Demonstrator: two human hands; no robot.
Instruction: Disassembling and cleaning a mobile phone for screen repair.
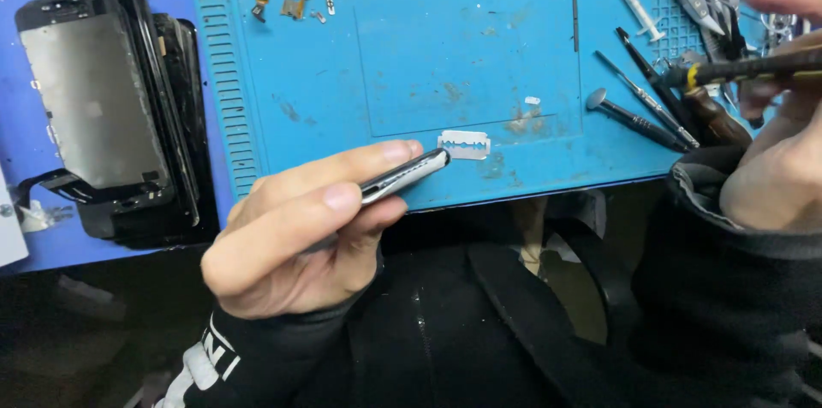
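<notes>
1. At the near edge of the blue mat (428, 48), your left hand (300, 228) clasps a phone (407, 177) edge-on, its tip just beside the razor blade (463, 144).
2. Your right hand (783, 151) grips a dark-handled tool (745, 70), well apart.

Glossy metal-edged phone (402, 178), scuffed rubbery mat (428, 57)

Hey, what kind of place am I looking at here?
Most likely a phone repair bench. A blue work mat holds precision screwdrivers and a razor blade, loose phone screens are stacked beside it, and the left hand grips a slim phone frame.
</notes>
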